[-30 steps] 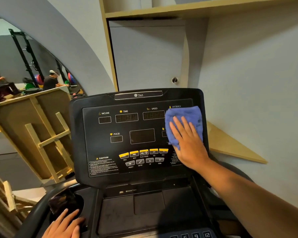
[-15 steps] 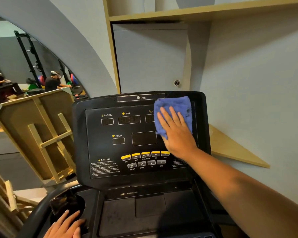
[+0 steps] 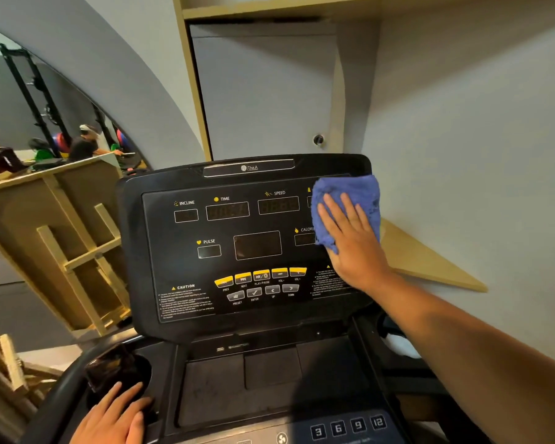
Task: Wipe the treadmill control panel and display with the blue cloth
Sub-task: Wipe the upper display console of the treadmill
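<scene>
The right hand [image 3: 354, 238], flat and spread, presses the cloth [image 3: 346, 203] on the panel's [image 3: 161, 251] right edge, where a downward sweep could trigger the buttons [image 3: 260, 277].

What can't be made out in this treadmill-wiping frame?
- Label and readout at the control panel's upper right: head view, covered by the blue cloth and right hand.
- CALORIES word and window: partly hidden by the cloth.
- CAUTION small print: too small to read.
- Left hand: cut off by the bottom edge.
- Dark object in the cup holder: unidentifiable.
</scene>
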Demonstrator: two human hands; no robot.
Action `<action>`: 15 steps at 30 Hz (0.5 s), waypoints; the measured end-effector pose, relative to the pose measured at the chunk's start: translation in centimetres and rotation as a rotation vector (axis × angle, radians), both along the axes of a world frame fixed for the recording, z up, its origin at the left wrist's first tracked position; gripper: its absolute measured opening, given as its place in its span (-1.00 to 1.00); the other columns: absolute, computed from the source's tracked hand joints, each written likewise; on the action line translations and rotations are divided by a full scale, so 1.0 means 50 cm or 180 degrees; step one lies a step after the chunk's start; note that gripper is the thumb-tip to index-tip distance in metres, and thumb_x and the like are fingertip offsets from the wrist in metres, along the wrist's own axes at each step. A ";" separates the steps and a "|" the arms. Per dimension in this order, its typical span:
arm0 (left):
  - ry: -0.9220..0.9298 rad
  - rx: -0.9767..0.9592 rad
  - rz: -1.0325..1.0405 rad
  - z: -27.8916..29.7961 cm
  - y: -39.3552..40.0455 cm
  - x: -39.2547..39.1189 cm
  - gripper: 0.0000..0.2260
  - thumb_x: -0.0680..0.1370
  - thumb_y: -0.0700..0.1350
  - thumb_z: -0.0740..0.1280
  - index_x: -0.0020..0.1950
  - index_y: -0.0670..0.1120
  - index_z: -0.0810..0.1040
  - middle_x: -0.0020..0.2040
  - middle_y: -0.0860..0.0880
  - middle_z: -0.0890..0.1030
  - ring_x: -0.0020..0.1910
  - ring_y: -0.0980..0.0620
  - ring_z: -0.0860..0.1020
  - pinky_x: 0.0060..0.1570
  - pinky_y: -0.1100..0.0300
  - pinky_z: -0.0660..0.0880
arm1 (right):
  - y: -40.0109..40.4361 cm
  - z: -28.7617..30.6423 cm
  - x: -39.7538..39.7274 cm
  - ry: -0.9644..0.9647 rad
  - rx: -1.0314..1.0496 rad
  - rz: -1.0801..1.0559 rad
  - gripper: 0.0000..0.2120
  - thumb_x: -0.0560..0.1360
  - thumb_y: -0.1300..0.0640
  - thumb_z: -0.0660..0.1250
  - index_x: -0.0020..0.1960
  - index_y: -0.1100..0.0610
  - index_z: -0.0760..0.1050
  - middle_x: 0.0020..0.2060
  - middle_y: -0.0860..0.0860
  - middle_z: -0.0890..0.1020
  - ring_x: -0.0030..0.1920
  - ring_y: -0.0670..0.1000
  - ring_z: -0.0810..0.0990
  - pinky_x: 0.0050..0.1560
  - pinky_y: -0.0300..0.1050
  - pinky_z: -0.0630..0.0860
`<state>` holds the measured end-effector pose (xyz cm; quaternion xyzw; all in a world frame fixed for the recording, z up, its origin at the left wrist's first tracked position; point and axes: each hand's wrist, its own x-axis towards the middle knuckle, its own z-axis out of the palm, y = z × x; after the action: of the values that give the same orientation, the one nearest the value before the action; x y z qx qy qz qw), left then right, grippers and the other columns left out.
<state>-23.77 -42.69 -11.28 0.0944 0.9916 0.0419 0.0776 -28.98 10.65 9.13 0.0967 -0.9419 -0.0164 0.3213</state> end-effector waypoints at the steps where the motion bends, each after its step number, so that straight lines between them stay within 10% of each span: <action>1: -0.0303 -0.0012 -0.0074 0.014 0.012 0.013 -0.63 0.53 0.24 -0.07 0.19 0.40 0.45 0.37 0.34 0.33 0.47 0.11 0.31 0.49 -0.07 0.21 | 0.010 -0.034 0.026 -0.0035 -0.0008 -0.0034 -0.28 0.55 0.07 0.18 0.62 0.11 -0.05 0.62 0.07 -0.02 0.61 0.11 -0.15 0.56 0.22 -0.01; 4: 0.0279 -0.0138 -0.0228 0.019 0.013 0.029 -0.56 0.58 0.18 -0.09 0.14 0.28 0.57 0.31 0.19 0.53 0.38 0.01 0.47 0.32 -0.15 0.44 | 0.013 -0.117 0.084 -0.0150 0.0134 -0.0087 -0.30 0.57 0.01 0.14 0.61 0.13 -0.07 0.61 0.11 0.02 0.60 0.15 -0.12 0.54 0.26 0.04; 9: 0.0517 -0.0242 -0.0107 0.043 0.024 0.047 -0.27 0.51 0.31 -0.38 0.28 0.28 0.53 0.43 0.19 0.43 0.49 0.09 0.29 0.47 -0.06 0.24 | -0.027 -0.164 0.115 -0.0363 0.0201 0.0076 -0.29 0.60 -0.11 0.09 0.62 0.10 -0.12 0.61 0.11 0.00 0.60 0.19 -0.12 0.53 0.25 -0.01; 15: 0.0726 0.0015 0.0107 0.102 0.072 0.098 -0.38 0.53 0.25 -0.27 0.33 0.27 0.49 0.47 0.20 0.37 0.55 0.06 0.15 0.50 0.01 0.16 | -0.110 -0.200 0.126 -0.0516 0.0501 0.0362 -0.25 0.60 -0.16 0.14 0.62 0.11 -0.13 0.61 0.09 -0.02 0.60 0.19 -0.12 0.53 0.22 0.00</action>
<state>-18.87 -39.08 -6.19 0.0821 0.9954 0.0345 -0.0367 -22.69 5.17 -0.89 0.1759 -0.9536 -0.0641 0.2360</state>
